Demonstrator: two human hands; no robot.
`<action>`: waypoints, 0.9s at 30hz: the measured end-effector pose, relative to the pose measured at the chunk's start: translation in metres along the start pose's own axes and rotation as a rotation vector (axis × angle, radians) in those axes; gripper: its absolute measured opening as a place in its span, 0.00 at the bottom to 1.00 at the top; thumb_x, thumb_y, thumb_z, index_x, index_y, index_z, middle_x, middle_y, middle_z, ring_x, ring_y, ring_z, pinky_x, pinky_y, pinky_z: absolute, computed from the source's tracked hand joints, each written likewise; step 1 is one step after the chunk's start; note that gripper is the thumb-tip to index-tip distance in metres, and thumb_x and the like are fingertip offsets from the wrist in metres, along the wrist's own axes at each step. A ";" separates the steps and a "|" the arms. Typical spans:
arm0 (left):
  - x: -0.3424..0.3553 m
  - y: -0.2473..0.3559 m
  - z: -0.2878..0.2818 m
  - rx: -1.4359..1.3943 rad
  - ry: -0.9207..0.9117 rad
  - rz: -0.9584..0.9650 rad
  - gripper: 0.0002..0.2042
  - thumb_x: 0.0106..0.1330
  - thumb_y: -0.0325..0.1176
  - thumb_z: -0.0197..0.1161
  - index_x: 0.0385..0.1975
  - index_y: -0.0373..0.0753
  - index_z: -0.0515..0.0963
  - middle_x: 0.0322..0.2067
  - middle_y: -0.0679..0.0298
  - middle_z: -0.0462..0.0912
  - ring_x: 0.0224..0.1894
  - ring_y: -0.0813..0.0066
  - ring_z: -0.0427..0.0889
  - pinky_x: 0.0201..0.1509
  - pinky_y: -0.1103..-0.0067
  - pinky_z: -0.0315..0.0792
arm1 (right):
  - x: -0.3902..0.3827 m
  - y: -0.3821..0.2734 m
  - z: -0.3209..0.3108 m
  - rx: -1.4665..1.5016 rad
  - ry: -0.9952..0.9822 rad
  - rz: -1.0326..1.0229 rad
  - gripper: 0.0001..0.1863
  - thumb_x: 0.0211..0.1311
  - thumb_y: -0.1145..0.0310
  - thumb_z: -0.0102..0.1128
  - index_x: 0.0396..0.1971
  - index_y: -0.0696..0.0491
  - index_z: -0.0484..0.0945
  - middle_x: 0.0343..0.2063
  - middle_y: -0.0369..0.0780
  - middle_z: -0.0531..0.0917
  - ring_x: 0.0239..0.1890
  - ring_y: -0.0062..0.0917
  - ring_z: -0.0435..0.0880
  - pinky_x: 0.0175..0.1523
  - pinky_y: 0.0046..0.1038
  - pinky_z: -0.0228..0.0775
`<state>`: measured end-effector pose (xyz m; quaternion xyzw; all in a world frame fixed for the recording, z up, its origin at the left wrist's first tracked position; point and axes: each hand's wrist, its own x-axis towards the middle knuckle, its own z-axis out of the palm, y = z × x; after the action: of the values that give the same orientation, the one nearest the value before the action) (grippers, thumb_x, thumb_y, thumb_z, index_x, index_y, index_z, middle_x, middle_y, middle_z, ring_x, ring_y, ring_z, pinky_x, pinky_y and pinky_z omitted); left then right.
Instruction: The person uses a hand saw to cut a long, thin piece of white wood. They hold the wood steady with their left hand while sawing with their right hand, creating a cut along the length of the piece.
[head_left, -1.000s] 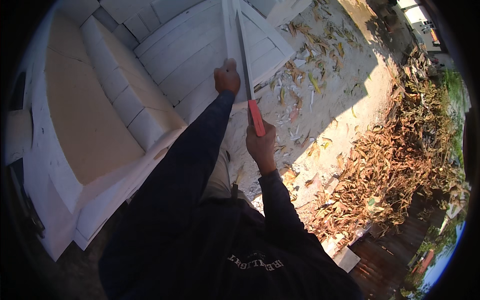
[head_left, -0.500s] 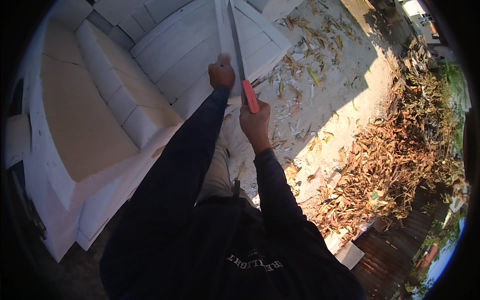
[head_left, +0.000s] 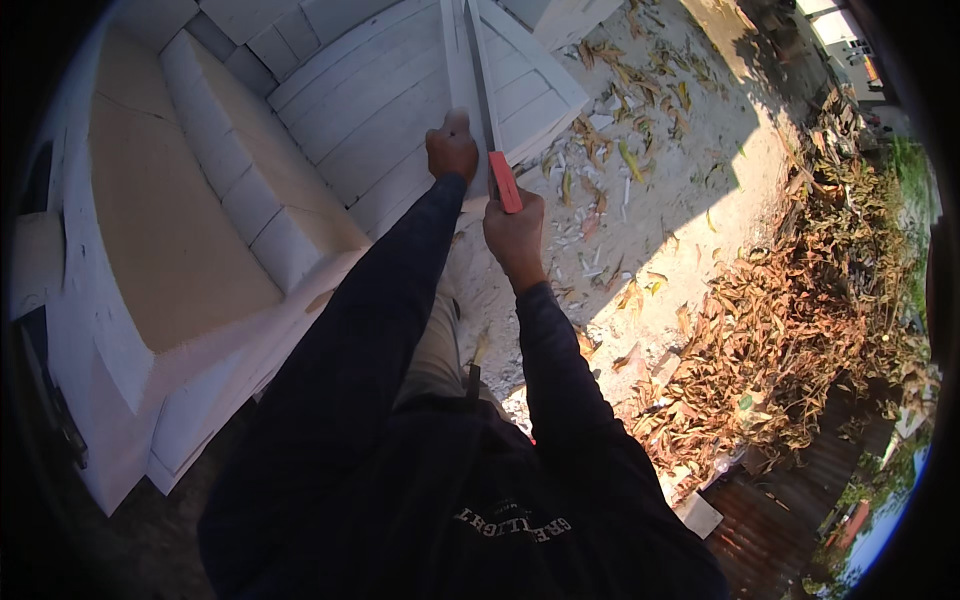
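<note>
My right hand (head_left: 515, 235) grips the red handle (head_left: 505, 183) of a handsaw. Its long thin blade (head_left: 484, 90) points away from me over a stack of white blocks (head_left: 375, 110), its far end running to the picture's upper edge. Alongside the blade on the left lies a narrow white strip (head_left: 459, 60). My left hand (head_left: 451, 152) is closed at the strip's near end, its fingers curled and the thumb on top. The hand covers that end, and how deep the blade sits is hard to see.
At left stand larger pale blocks (head_left: 180, 230) in stepped rows. Ground to the right carries white chips and scattered leaves (head_left: 630, 160). A heap of dry brown leaves (head_left: 780, 330) lies farther right, near a rusty corrugated sheet (head_left: 775, 500).
The saw handle and my right hand have moved slightly away from me. My left hand stays by the strip's near end. The whole view has shifted a little.
</note>
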<state>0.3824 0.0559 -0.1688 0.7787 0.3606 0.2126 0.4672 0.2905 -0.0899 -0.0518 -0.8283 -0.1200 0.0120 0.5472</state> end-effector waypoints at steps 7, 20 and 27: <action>-0.006 0.008 -0.006 0.020 -0.013 -0.169 0.27 0.75 0.54 0.52 0.59 0.39 0.81 0.42 0.40 0.80 0.49 0.42 0.79 0.55 0.58 0.73 | -0.057 0.012 -0.018 0.017 0.011 -0.025 0.07 0.55 0.77 0.56 0.22 0.65 0.73 0.14 0.45 0.70 0.20 0.24 0.71 0.30 0.36 0.66; -0.005 -0.003 0.000 0.024 0.064 -0.076 0.27 0.74 0.55 0.53 0.58 0.40 0.82 0.38 0.39 0.81 0.47 0.42 0.80 0.53 0.57 0.74 | -0.085 0.003 -0.043 -0.030 -0.125 0.108 0.07 0.55 0.79 0.52 0.31 0.67 0.77 0.20 0.55 0.77 0.22 0.45 0.81 0.33 0.39 0.71; -0.002 0.005 0.007 0.066 0.036 -0.065 0.28 0.74 0.56 0.53 0.61 0.41 0.81 0.41 0.41 0.80 0.48 0.43 0.81 0.52 0.57 0.75 | -0.032 0.008 -0.020 0.006 -0.031 0.032 0.07 0.58 0.76 0.57 0.24 0.64 0.74 0.15 0.44 0.73 0.19 0.22 0.73 0.28 0.34 0.65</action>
<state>0.3879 0.0488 -0.1673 0.7778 0.4008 0.1994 0.4412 0.2641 -0.1179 -0.0541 -0.8282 -0.1152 0.0341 0.5474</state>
